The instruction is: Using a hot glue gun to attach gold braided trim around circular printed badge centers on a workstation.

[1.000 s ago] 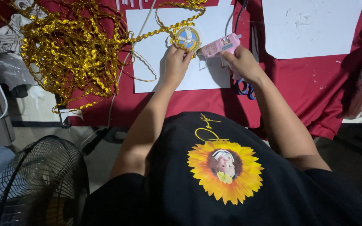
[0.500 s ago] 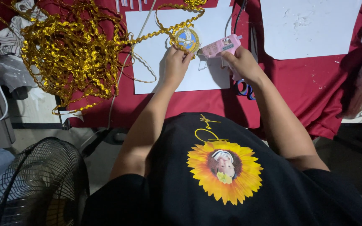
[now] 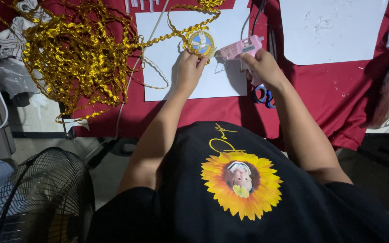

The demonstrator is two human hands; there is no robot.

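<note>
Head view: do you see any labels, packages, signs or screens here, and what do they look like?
Round badge: under the left hand on the white sheet, blue middle, gold braid rim.
Sticker on the pink glue gun: small pale strip, in the right hand.
No screens or signs.

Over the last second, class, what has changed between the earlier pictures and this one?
Nothing visibly changed. The left hand still holds the round gold-edged medallion on the white sheet, and the right hand still aims the pink glue gun at it. The gold trim pile lies as before.
</note>
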